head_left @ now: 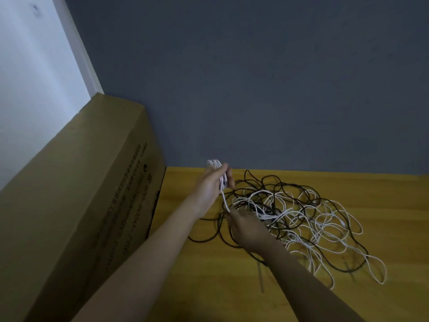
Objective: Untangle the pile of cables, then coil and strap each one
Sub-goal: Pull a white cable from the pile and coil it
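The right hand (243,225) is hiding part of the cable pile (301,219), pinching a white cable (224,201); the left hand (212,182) is gripping its coil (214,164) above the pile.

wooden table (278,298), tangled cables (301,219), cardboard box (81,194)

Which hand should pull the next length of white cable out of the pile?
Right hand, probably: it sits at the pile, on the strand leading up to the coil, which the left hand grips.
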